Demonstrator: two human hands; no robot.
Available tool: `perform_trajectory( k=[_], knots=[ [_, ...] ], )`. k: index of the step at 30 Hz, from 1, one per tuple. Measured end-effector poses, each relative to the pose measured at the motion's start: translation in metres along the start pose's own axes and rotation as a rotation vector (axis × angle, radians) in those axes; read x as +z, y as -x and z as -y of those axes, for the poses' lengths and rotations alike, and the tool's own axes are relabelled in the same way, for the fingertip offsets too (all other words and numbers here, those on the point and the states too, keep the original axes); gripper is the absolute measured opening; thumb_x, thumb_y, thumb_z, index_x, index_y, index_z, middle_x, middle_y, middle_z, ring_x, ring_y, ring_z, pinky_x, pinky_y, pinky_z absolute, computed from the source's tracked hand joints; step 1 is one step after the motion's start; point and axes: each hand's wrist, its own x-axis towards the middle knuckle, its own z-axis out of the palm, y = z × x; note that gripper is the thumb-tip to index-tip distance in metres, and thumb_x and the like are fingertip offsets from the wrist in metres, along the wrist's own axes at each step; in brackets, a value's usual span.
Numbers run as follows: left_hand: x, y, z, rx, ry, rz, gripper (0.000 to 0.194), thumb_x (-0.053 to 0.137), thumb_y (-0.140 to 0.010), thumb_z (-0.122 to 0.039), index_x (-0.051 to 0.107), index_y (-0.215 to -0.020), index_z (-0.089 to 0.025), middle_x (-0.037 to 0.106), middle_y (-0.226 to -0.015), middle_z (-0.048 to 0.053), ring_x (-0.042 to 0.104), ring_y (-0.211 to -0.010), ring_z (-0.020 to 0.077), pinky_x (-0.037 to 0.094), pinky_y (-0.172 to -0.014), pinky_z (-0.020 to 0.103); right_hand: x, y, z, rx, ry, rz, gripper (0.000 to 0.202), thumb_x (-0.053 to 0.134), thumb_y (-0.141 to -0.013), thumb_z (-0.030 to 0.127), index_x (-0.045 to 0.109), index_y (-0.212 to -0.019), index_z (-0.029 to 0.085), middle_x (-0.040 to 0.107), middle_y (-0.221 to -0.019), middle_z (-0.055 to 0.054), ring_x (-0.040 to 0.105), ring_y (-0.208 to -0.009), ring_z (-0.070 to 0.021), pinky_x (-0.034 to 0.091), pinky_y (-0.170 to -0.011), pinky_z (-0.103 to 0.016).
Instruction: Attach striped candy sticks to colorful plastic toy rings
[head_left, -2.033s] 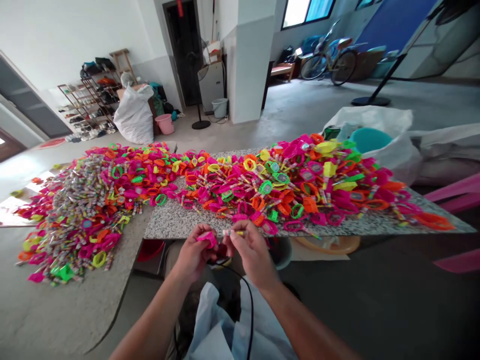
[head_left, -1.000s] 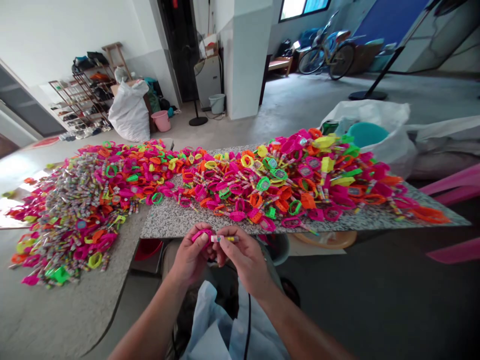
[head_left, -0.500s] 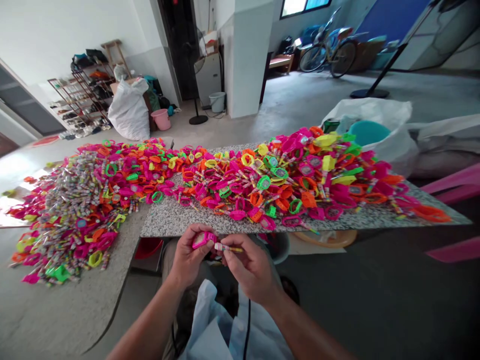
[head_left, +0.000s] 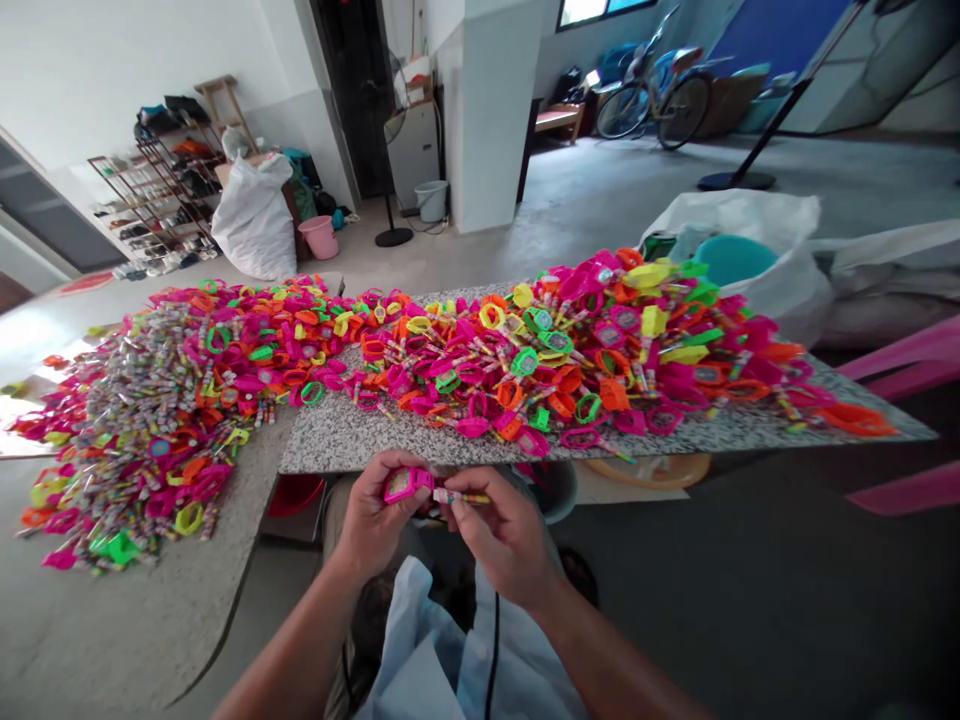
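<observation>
My left hand (head_left: pixel 377 510) is closed around a pink toy watch (head_left: pixel 406 484), its face turned up, just off the table's near edge. Between the thumb and fingers of my right hand (head_left: pixel 510 535) is a small printed candy tube (head_left: pixel 465 496), its pale end pointing at the watch strap. The two pieces lie very close; whether they touch I cannot tell. Beyond my hands, a heap of pink, orange, green and yellow toy watches (head_left: pixel 480 365) mixed with candy tubes covers much of the speckled table (head_left: pixel 322 445).
To the left, a pile of clear-wrapped candy tubes (head_left: pixel 139 390) and watches spreads over a grey table (head_left: pixel 127 630). Under the edge sit a red basin (head_left: pixel 297 495) and a grey bucket (head_left: pixel 562 492). A white sack (head_left: pixel 795 270) and pink chair (head_left: pixel 907 365) stand right.
My hands stay nearly in place, still holding the watch and tube. The watch has turned slightly, and the whole view has shifted a little.
</observation>
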Motion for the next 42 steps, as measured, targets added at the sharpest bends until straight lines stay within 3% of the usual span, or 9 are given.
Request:
perform_trajectory(
  k=[13, 18, 32, 42],
  knots=[
    [-0.006, 0.001, 0.008, 0.098, -0.097, 0.082, 0.021, 0.080, -0.090, -0.027, 0.071, -0.110, -0.023, 0.077, -0.104, 0.003, 0.072, -0.097, 0.0153, 0.057, -0.087, 0.024, -0.001, 0.000, -0.003, 0.014, -0.036, -0.010, 0.013, 0.061, -0.104, 0.037, 0.069, -0.108, 0.028, 0.072, -0.084, -0.001, 0.068, -0.070, -0.0156, 0.056, -0.062, -0.025],
    [-0.009, 0.002, 0.008, 0.116, -0.070, 0.149, 0.038, 0.090, -0.079, -0.026, 0.072, -0.113, -0.024, 0.076, -0.109, 0.004, 0.072, -0.101, 0.0177, 0.058, -0.091, 0.026, 0.001, 0.000, 0.001, 0.073, -0.121, 0.005, 0.015, 0.063, -0.102, 0.040, 0.069, -0.107, 0.028, 0.069, -0.080, -0.001, 0.066, -0.066, -0.0147, 0.055, -0.059, -0.023],
    [-0.002, 0.002, 0.002, -0.004, -0.045, 0.041, 0.030, 0.091, -0.077, -0.025, 0.070, -0.098, -0.020, 0.077, -0.096, 0.003, 0.074, -0.085, 0.0148, 0.059, -0.078, 0.023, -0.001, 0.004, -0.001, 0.022, -0.010, 0.046, 0.016, 0.059, -0.107, 0.036, 0.067, -0.117, 0.028, 0.071, -0.090, -0.001, 0.071, -0.076, -0.0149, 0.058, -0.068, -0.025],
    [-0.002, 0.002, 0.001, -0.038, -0.056, 0.034, 0.043, 0.093, -0.073, -0.027, 0.071, -0.110, -0.021, 0.078, -0.095, 0.003, 0.075, -0.083, 0.0156, 0.061, -0.077, 0.024, -0.012, 0.000, -0.003, -0.003, 0.010, 0.141, 0.018, 0.056, -0.108, 0.036, 0.065, -0.121, 0.027, 0.072, -0.088, -0.002, 0.071, -0.078, -0.0162, 0.059, -0.071, -0.026]
  ],
)
